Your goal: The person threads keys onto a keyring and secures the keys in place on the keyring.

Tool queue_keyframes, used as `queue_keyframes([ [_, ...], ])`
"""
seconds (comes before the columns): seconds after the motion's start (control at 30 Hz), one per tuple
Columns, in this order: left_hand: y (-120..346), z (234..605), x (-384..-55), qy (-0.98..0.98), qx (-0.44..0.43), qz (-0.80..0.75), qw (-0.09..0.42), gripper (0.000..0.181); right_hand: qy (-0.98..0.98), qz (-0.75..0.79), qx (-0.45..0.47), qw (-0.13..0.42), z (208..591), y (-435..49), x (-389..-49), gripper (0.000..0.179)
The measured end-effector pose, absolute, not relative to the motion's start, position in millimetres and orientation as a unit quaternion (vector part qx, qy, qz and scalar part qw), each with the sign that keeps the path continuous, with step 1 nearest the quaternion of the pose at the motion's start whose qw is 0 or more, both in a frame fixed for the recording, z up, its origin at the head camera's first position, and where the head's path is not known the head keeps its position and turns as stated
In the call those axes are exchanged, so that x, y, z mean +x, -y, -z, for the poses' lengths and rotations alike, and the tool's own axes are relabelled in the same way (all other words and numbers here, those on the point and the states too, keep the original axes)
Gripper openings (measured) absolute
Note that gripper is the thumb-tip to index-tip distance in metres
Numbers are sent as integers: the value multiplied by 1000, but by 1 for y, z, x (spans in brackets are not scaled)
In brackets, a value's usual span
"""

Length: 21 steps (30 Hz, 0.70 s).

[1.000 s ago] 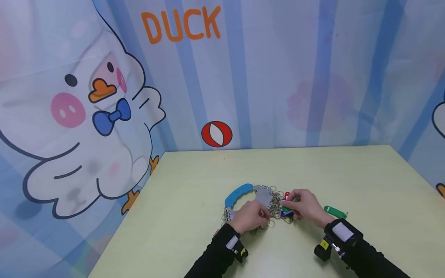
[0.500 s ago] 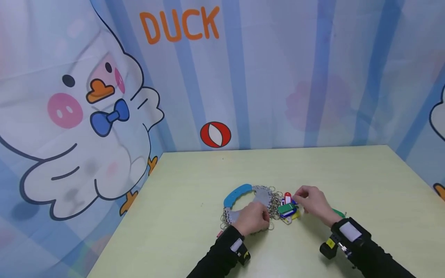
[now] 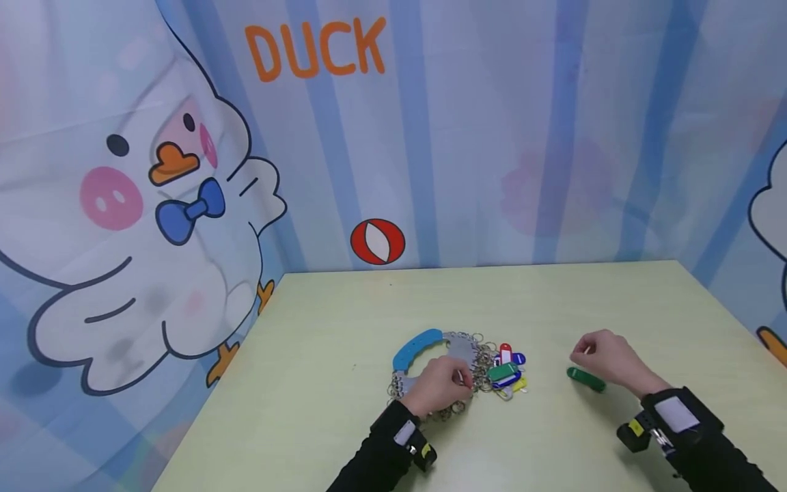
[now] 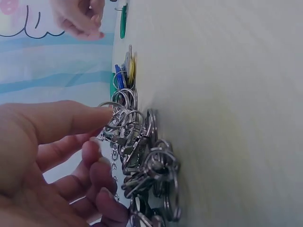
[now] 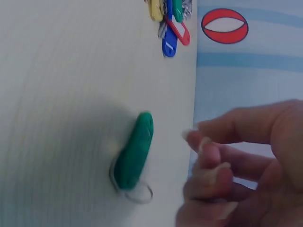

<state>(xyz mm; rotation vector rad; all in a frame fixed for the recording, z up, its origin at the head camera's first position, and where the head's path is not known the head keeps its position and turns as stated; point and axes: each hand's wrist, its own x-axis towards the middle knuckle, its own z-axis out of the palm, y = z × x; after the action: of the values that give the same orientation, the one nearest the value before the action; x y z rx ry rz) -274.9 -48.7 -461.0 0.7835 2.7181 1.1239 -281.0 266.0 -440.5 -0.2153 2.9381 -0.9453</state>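
A key holder with a blue grip (image 3: 418, 347) and a flat grey metal plate lies on the table, hung round with many metal split rings (image 4: 151, 165). My left hand (image 3: 439, 386) reaches over it, thumb and forefinger pinching one split ring (image 4: 112, 106) in the left wrist view. On the holder's right side sit several coloured key tags (image 3: 504, 371), green, blue, red and yellow. A loose green key tag (image 3: 585, 379) with its own ring lies farther right. Just above it hovers my right hand (image 3: 615, 357), fingers loosely curled, touching nothing (image 5: 236, 165).
The pale table (image 3: 369, 301) runs back to a fabric backdrop (image 3: 467, 137) printed with a duck and the word DUCK. Bare tabletop separates the coloured tags from the loose green tag.
My right hand has let go of the green tag beside the holder and moved right, over the loose green tag. My left hand has stayed nearly in place at the rings.
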Motion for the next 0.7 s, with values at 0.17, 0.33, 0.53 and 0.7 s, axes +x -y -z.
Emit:
queue_keyframes([
  [0.17, 50, 464, -277, -882, 263, -388, 51, 8, -958, 267, -84, 65, 443, -283, -277, 12],
  [0.33, 51, 463, -278, -880, 258, -396, 50, 8, -969, 224, -84, 59, 445, -290, -271, 12],
  [0.53, 50, 463, -278, -883, 258, -391, 41, 8, -966, 234, -89, 58, 445, -287, -270, 4],
  [0.7, 49, 463, -277, -883, 252, -394, 31, 8, -946, 297, -125, 41, 442, -274, -270, 8],
])
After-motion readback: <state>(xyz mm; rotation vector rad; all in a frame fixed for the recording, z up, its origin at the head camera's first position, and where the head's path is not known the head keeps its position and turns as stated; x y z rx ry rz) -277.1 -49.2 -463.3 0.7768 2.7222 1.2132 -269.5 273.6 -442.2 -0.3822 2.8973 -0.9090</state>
